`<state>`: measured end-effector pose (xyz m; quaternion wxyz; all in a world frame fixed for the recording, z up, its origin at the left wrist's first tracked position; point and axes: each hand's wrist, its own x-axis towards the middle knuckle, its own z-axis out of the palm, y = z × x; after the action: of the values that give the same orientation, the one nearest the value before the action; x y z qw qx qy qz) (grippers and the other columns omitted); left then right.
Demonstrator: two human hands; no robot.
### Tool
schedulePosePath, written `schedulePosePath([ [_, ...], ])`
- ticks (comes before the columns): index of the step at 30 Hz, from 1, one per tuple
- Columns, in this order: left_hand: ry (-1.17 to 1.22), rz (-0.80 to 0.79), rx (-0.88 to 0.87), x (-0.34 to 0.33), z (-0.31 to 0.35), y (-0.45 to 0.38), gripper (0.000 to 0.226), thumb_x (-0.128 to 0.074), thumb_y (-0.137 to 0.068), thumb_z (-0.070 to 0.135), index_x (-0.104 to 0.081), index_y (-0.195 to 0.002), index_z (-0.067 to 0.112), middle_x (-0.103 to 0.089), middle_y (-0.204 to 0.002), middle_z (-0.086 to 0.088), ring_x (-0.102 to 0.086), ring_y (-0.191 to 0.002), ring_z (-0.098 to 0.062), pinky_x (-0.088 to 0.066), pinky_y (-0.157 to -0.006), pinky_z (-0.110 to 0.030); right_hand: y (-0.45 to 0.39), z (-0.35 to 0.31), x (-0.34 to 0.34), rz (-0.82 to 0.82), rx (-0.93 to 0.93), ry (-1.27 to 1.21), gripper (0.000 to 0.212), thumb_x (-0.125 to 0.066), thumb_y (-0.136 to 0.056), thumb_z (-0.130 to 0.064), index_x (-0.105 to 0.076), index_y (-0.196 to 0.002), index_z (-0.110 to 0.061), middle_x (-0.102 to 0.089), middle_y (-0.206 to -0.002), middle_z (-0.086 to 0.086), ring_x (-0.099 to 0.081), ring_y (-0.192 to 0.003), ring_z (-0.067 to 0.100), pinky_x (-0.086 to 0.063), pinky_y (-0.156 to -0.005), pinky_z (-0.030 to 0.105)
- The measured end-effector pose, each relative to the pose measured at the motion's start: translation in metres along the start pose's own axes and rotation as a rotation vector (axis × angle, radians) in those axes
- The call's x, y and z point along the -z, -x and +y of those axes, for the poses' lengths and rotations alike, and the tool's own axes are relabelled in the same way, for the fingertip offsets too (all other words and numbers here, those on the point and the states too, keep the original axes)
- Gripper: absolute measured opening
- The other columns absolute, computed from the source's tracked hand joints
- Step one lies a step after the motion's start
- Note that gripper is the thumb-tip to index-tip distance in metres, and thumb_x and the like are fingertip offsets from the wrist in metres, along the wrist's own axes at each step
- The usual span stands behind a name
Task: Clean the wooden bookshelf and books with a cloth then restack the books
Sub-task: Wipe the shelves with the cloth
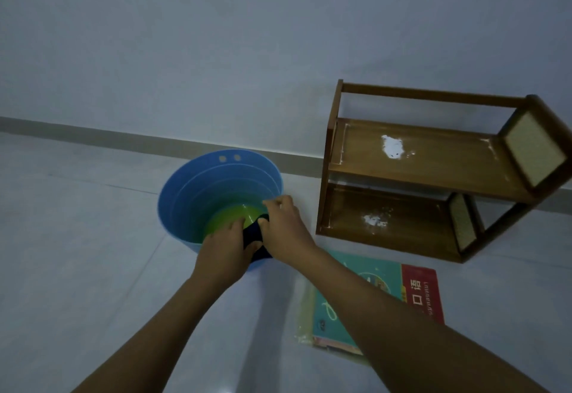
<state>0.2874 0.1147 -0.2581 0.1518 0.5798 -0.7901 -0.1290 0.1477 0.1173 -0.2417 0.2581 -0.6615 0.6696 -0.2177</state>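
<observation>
A dark cloth (253,239) is gripped by both hands over the near rim of a blue bucket (185,201) that stands on the pale floor (77,238). The left hand (223,247) is curled round the cloth's left end, the right hand (283,225) round its right end — the two hands lie close together, with only a short bunch of fabric seen between them. Yellow-green liquid (229,216) is seen at the bottom of the bucket.

To the right of the bucket, against the wall, the wooden bookshelf (427,160) is set with both shelves bare of books. A patch of white powder (392,146) is spread on the upper shelf, and a smaller, thinner patch (375,220) on the lower one.

The books (371,296) are stacked flat on the floor, to the right of the bucket and nearer the camera than the bookshelf — a teal cover on top, a red one showing beneath its right edge. The stack is partly hidden by the right forearm.
</observation>
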Motion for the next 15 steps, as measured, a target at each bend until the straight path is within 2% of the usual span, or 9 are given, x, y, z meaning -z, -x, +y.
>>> schedulePosePath([
  [3,-0.002,-0.031,-0.004,-0.002,-0.005,-0.004,0.026,-0.064,-0.083,0.042,-0.055,-0.082,0.017,-0.066,-0.072,0.002,-0.060,-0.062,-0.021,-0.042,-0.057,-0.032,0.000,0.004,-0.003,-0.070,0.067,0.047,0.034,-0.035,-0.098,-0.019,-0.049,-0.128,-0.011,-0.043,-0.135,0.009,-0.042,-0.114,0.029,-0.040,-0.099,0.042],
  [5,-0.052,-0.027,-0.040,0.004,-0.006,-0.006,0.028,-0.067,-0.081,0.039,-0.052,-0.071,0.018,-0.062,-0.062,0.004,-0.058,-0.056,-0.020,-0.034,-0.058,-0.029,0.001,0.006,0.004,-0.120,0.093,0.018,0.032,-0.040,-0.093,-0.020,-0.052,-0.122,-0.014,-0.051,-0.127,0.009,-0.045,-0.109,0.031,-0.042,-0.096,0.045],
  [8,-0.153,-0.033,-0.085,0.026,0.000,-0.014,0.019,-0.067,-0.079,0.037,-0.059,-0.073,0.020,-0.068,-0.065,0.003,-0.063,-0.063,-0.020,-0.039,-0.075,-0.032,0.001,0.009,0.027,-0.171,0.130,0.048,0.038,-0.057,-0.082,-0.024,-0.054,-0.120,-0.018,-0.057,-0.120,0.009,-0.046,-0.110,0.031,-0.045,-0.094,0.048],
  [11,-0.171,-0.072,-0.089,0.061,0.015,-0.026,0.006,-0.067,-0.081,0.035,-0.065,-0.086,0.032,-0.070,-0.074,0.011,-0.066,-0.079,-0.013,-0.038,-0.099,-0.041,0.003,0.003,0.056,-0.155,0.172,-0.029,0.052,-0.070,-0.078,-0.027,-0.055,-0.128,-0.023,-0.058,-0.122,0.006,-0.049,-0.114,0.023,-0.045,-0.096,0.042],
  [13,-0.045,-0.125,-0.092,0.091,0.032,-0.031,0.009,-0.070,-0.080,0.033,-0.061,-0.080,0.037,-0.065,-0.066,0.014,-0.064,-0.073,-0.007,-0.042,-0.094,-0.039,0.006,-0.001,0.081,-0.146,0.188,-0.217,0.047,-0.076,-0.077,-0.023,-0.062,-0.122,-0.019,-0.062,-0.111,0.004,-0.054,-0.101,0.006,-0.045,-0.087,0.022],
  [15,0.165,-0.168,-0.103,0.118,0.060,-0.038,0.012,-0.074,-0.079,0.025,-0.066,-0.078,0.034,-0.069,-0.067,0.009,-0.064,-0.065,-0.008,-0.049,-0.073,-0.030,0.013,0.003,0.112,-0.178,0.166,-0.460,0.031,-0.079,-0.076,-0.015,-0.068,-0.104,-0.013,-0.065,-0.097,-0.002,-0.057,-0.085,-0.007,-0.044,-0.076,0.011],
])
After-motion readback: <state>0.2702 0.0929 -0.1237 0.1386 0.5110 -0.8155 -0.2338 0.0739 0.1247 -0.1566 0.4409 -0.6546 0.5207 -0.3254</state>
